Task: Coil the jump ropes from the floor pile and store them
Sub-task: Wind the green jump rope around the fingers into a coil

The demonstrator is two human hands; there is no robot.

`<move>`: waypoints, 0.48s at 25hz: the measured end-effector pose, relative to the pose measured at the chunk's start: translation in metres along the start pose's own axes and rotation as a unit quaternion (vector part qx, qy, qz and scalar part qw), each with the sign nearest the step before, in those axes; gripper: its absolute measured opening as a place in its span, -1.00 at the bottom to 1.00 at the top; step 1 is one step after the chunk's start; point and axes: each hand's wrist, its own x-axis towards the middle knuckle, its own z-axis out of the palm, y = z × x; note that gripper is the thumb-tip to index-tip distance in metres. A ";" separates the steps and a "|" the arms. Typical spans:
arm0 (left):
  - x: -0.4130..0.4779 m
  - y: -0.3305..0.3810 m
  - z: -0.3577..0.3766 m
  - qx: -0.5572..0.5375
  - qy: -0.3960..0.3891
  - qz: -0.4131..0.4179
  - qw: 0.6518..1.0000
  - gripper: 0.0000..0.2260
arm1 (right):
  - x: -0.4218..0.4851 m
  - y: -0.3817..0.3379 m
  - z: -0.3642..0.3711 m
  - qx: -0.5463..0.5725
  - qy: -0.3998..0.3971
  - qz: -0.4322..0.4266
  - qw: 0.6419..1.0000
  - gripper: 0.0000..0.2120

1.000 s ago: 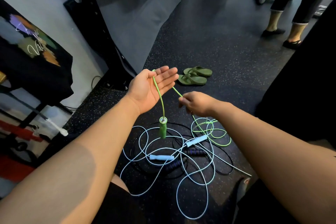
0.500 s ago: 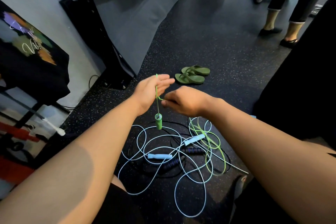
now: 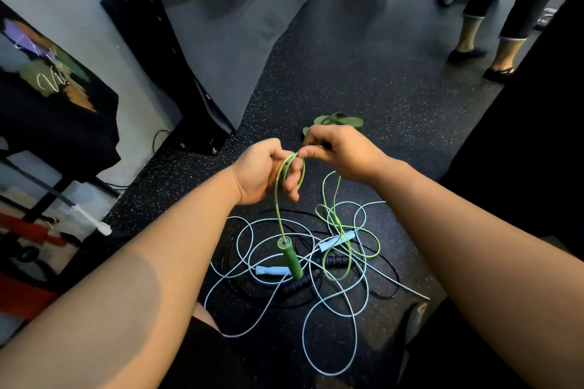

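Green rope (image 3: pixel 277 199) hangs from my left hand (image 3: pixel 264 172), which grips its first small loops, the handle (image 3: pixel 291 257) dangling top-up over the floor pile (image 3: pixel 303 265), while my right hand (image 3: pixel 339 151), pinching the cord beside it, trails slack down to my right.

A dark speckled floor (image 3: pixel 363 73) carries a tangled rope pile (image 3: pixel 303 268): pale blue cord loops and two blue handles over a black rope. Beyond the pile lie green sandals (image 3: pixel 339 121). Left of the pile stands a black rack post (image 3: pixel 177 79).
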 end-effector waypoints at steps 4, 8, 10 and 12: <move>-0.005 0.008 0.003 -0.102 0.009 0.039 0.994 -0.65 | -0.006 0.004 0.013 0.047 -0.009 0.092 0.995 -0.71; -0.008 0.015 0.005 -0.250 -0.012 0.097 0.963 -0.63 | -0.011 0.003 0.031 0.139 -0.011 0.166 0.976 -0.66; -0.006 0.017 0.001 -0.292 -0.019 0.139 0.946 -0.60 | -0.014 0.005 0.042 0.174 -0.046 0.204 0.962 -0.64; -0.005 0.019 -0.007 -0.312 -0.008 0.174 0.934 -0.56 | -0.016 0.005 0.048 0.147 -0.121 0.211 0.959 -0.67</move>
